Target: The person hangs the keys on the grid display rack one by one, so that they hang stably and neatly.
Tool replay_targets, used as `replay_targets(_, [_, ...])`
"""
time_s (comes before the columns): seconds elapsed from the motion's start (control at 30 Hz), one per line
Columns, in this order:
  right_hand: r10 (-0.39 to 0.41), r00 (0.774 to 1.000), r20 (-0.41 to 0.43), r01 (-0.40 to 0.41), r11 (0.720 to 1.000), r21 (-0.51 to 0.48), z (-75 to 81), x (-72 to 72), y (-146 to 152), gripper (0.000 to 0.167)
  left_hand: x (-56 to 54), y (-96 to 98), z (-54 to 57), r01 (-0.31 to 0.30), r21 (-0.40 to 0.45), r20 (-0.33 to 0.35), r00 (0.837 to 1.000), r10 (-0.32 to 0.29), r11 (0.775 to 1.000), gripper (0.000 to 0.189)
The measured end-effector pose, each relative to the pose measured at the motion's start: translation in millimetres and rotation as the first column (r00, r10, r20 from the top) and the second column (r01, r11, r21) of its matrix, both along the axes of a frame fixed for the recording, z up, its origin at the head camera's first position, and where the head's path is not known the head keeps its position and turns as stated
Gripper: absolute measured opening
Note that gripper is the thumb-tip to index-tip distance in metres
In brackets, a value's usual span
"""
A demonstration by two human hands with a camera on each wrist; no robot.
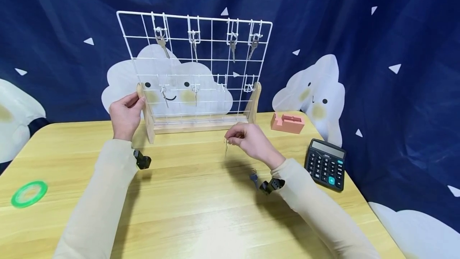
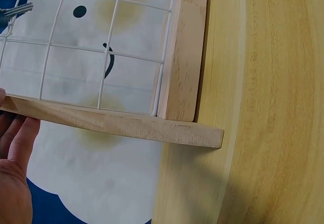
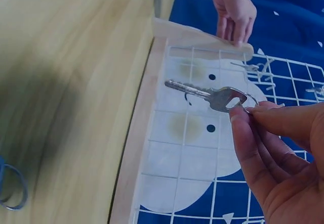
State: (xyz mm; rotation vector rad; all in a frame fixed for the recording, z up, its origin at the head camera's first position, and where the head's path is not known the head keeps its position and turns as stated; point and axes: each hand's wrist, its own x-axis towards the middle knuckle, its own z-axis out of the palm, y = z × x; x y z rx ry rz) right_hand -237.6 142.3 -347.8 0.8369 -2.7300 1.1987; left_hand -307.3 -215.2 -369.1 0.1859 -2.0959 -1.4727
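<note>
A white wire grid rack (image 1: 212, 18) stands on a wooden base at the back of the table. My left hand (image 1: 125, 117) grips the rack's left wooden side post (image 2: 116, 124) near its upper end. In front of the base, my right hand (image 1: 251, 141) pinches a metal ring between thumb and fingers, with a silver key (image 3: 225, 98) dangling from it above the table. Several keys hang from hooks along the grid's top row. Two more, including the lower left key (image 1: 164, 97), hang in the lower row, where the two right-hand hooks (image 1: 248, 87) are bare.
A blue-headed key (image 1: 254, 178) with a ring lies on the table beneath my right wrist. To the right are a black calculator (image 1: 325, 165) and a pink tape dispenser (image 1: 287, 125). A green ring (image 1: 16, 199) lies at far left. Dark blue patterned cloth (image 1: 413, 103) hangs behind the table.
</note>
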Motion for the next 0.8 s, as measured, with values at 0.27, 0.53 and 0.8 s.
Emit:
replay_targets(0.27, [-0.019,1.000,-0.024,0.018,1.000,-0.022,9.7,-9.4,-2.7,0.008,0.9,0.4,1.7,0.003,0.007,0.018,1.000,-0.003,1.000,0.036])
replay_targets(0.53, [-0.045,0.995,-0.090,0.040,0.997,-0.064,21.5,-16.1,-8.9,0.006,-0.2,0.3,-0.2,-0.001,0.005,-0.006,1.000,0.001,1.000,0.034])
replay_targets(0.8, [-0.087,0.988,-0.127,0.078,0.994,-0.071,31.2,-24.8,-14.6,0.006,0.4,1.1,-0.4,0.001,0.004,-0.002,1.000,-0.001,1.000,0.035])
